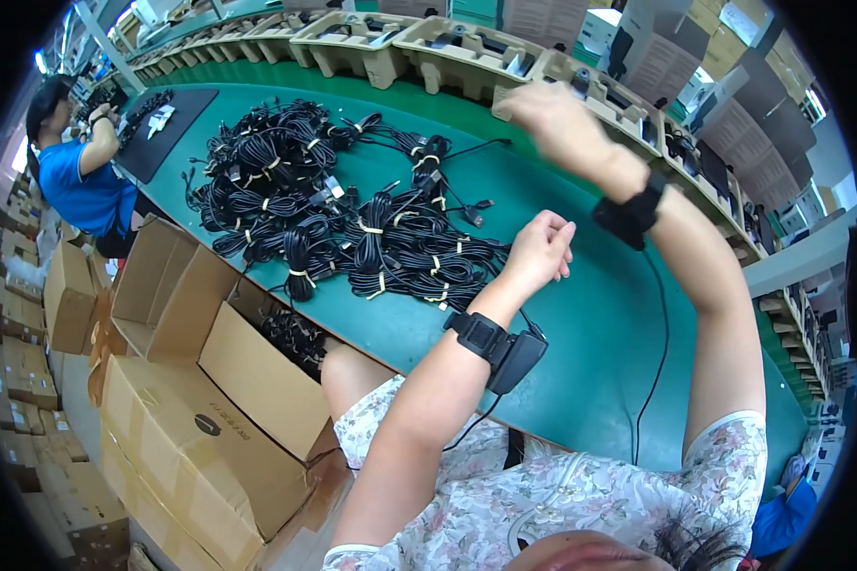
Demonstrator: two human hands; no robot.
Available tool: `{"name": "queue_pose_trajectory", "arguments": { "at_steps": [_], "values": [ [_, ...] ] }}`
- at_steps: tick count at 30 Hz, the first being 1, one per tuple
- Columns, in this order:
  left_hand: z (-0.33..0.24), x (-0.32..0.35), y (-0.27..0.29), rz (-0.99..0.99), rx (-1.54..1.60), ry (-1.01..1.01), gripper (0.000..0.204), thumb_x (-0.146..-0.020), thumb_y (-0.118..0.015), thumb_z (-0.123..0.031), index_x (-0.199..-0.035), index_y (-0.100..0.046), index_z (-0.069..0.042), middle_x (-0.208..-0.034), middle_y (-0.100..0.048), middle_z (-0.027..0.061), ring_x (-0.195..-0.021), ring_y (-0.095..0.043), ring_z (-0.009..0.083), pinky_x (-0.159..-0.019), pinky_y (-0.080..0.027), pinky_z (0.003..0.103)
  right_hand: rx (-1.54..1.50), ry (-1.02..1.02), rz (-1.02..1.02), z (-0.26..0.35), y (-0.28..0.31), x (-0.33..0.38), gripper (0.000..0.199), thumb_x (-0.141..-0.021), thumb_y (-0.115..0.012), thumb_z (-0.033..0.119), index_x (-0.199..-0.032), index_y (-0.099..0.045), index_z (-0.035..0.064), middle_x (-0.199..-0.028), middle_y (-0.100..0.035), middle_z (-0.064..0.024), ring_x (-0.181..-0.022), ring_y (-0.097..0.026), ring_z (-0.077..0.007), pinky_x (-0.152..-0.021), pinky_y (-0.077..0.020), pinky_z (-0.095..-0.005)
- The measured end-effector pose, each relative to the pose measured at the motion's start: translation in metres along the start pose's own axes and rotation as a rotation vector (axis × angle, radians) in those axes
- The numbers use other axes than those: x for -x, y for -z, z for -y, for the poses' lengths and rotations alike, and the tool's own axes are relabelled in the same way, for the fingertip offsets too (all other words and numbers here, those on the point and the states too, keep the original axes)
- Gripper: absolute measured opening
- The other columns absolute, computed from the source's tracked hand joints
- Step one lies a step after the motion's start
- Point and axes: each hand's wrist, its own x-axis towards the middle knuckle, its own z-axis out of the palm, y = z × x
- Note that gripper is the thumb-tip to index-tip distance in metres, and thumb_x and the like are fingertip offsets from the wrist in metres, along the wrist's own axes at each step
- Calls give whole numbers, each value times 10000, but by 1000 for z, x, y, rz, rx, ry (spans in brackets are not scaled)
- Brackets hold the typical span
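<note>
A large heap of black cables [267, 181], coiled and bound with pale ties, covers the left and middle of the green table [600, 324]. My left hand [540, 249] hovers just right of the heap, its fingers curled in and nothing visible in them. Farther off, my right hand [562, 124] reaches over the near edge of the row of moulded trays [467, 59]; motion smears its fingers, so I cannot make out whether it holds anything. Black straps with box-shaped devices [516, 360] sit on both wrists.
An open cardboard box [209, 428] with black cables inside stands by my left leg. Along the table's far side runs the line of trays holding dark parts. A person in blue [81, 181] works at a dark mat at the far left. A thin cord hangs from my right wrist.
</note>
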Motion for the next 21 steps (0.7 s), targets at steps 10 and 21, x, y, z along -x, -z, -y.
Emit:
{"name": "queue_pose_trajectory", "arguments": {
  "at_steps": [10,21],
  "values": [
    [-7,-2,0,33,94,96,203,-865,-457,-57,-1043,-463,39,-691,-565,89,-486,-545,138,-403,-417,233,-190,268,334,38,-35,-47,347,-722,-633,70,-1060,-554,91,-1070,-591,-72,-999,-553,-216,-857,-429,-343],
    [-37,11,13,115,847,-98,398,-900,-545,-295,-1146,-399,-19,-724,-542,52,-520,-511,104,-413,-364,197,-1457,-749,212,28,51,32,175,-921,-509,190,-1014,-526,43,-774,-553,9,-768,-512,-64,-699,-436,-222]
  ]
}}
